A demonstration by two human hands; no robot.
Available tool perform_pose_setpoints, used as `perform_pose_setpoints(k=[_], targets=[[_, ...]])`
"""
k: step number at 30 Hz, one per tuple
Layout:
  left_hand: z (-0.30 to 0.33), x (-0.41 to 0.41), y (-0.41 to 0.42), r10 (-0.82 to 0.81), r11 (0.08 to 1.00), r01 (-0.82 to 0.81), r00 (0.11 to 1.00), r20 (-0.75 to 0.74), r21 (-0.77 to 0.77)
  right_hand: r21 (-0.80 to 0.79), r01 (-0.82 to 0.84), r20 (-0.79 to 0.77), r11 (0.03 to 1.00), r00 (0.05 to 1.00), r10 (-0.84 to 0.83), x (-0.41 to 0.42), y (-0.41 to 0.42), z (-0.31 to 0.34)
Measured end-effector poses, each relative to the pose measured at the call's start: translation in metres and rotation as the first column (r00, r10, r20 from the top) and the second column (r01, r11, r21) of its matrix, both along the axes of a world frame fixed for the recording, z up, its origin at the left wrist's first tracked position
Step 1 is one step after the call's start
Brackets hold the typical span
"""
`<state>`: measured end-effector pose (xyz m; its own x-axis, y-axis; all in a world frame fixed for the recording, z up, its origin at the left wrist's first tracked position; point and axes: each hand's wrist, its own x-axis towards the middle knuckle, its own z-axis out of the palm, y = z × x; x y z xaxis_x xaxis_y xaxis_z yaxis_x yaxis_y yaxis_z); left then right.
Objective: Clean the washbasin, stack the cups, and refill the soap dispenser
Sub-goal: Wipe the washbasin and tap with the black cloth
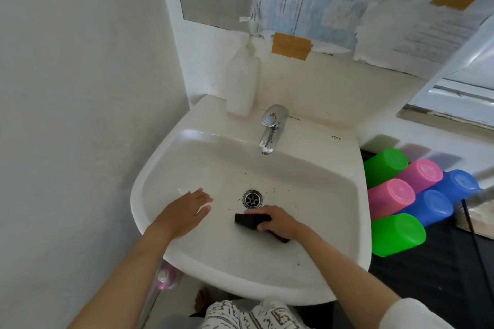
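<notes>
A white washbasin point(344, 165) fills the middle of the head view, its bowl dry-looking and dotted with small dark specks around the metal drain point(252, 199). The right hand point(278, 222) lies in the bowl just at 5 o'clock from the drain, fingers curled round a dark sponge point(247, 219) whose free end points toward 9 o'clock and lies against the basin floor. The left hand point(184, 211) is at 9 o'clock from the drain, released, its fingers straight and spread, palm down on the bowl's left slope and holding nothing.

At 12 o'clock on the basin's back ledge stands a chrome tap point(271, 128). Just beside it, toward 11 o'clock, a white pump soap dispenser point(242, 80) stands upright on the ledge; its wall is translucent, and only a faint pinkish trace shows at the very bottom.

At 3 o'clock, off the basin on a dark surface, six plastic cups lie on their sides, touching each other, bases toward the camera: a green cup point(386, 165) at the far left, two pink cups point(391, 197) and two blue cups point(430, 208) in the middle, and another green one nearest. Their mouths face away, so I cannot tell what is inside.

At 7 o'clock, below the basin rim, the top of a pink bottle point(167, 279) with a pale cap shows.
</notes>
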<state>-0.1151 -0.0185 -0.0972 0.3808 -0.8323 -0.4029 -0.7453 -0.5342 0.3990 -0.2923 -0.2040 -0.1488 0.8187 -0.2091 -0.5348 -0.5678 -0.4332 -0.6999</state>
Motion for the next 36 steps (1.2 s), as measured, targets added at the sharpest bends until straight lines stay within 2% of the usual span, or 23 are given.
perform_pose_setpoints(k=[2,4,7,8,9,12,14,17,21,24,27,29,31,33,36], targets=[[0.002,-0.002,-0.005,-0.010,1.000,0.010,1.000,0.011,0.013,0.066,-0.085,-0.004,0.994,0.996,0.086,0.001,-0.016,0.024],[0.000,-0.001,-0.009,-0.018,0.999,0.017,1.000,0.010,0.029,0.163,-0.262,-0.077,0.951,0.958,0.277,-0.002,-0.023,0.050],[-0.004,-0.007,-0.015,-0.047,0.999,0.047,0.999,-0.001,0.015,0.253,-0.534,-0.253,0.807,0.768,0.588,-0.021,-0.023,0.065],[-0.005,-0.010,-0.016,-0.051,0.999,0.051,0.999,-0.004,0.007,0.264,-0.560,-0.295,0.785,0.728,0.619,-0.027,-0.021,0.063],[-0.005,-0.012,-0.017,-0.056,0.998,0.056,0.998,-0.003,-0.003,0.264,-0.554,-0.308,0.789,0.727,0.613,-0.034,-0.020,0.060],[-0.006,-0.017,-0.019,-0.065,0.998,0.065,0.998,0.001,-0.010,0.199,-0.429,-0.267,0.881,0.841,0.470,-0.042,-0.024,0.039],[-0.007,-0.019,-0.019,-0.070,0.997,0.070,0.998,0.003,-0.011,0.047,-0.321,-0.242,0.946,0.915,0.322,-0.037,-0.026,0.021],[-0.005,-0.020,-0.020,-0.085,0.996,0.085,0.996,0.011,-0.014,-0.192,-0.245,-0.192,0.950,0.959,0.208,-0.020,-0.021,0.003],[-0.003,-0.018,-0.021,-0.083,0.996,0.084,0.996,0.024,-0.038,-0.111,-0.079,-0.073,0.991,0.995,0.071,-0.004,-0.024,0.013],[0.000,-0.016,-0.026,-0.106,0.993,0.108,0.993,0.042,-0.047,0.030,0.129,0.073,0.991,0.989,-0.131,-0.008,-0.035,0.044],[0.001,-0.015,-0.034,-0.146,0.987,0.150,0.987,0.061,-0.061,0.199,0.294,0.064,0.935,0.948,-0.312,-0.024,-0.045,0.087],[0.002,-0.015,-0.039,-0.169,0.982,0.174,0.984,0.063,-0.073,0.187,0.353,0.038,0.917,0.930,-0.366,-0.036,-0.052,0.103],[0.002,-0.014,-0.043,-0.198,0.976,0.203,0.978,0.065,-0.085,0.072,0.424,0.035,0.903,0.903,-0.427,-0.047,-0.056,0.108],[0.001,-0.012,-0.045,-0.216,0.970,0.221,0.974,0.064,-0.096,-0.142,0.491,0.055,0.859,0.871,-0.488,-0.058,-0.058,0.104],[0.001,-0.005,-0.045,-0.251,0.963,0.256,0.965,0.073,-0.084,-0.500,0.492,0.056,0.712,0.839,-0.540,-0.071,-0.045,0.089]])
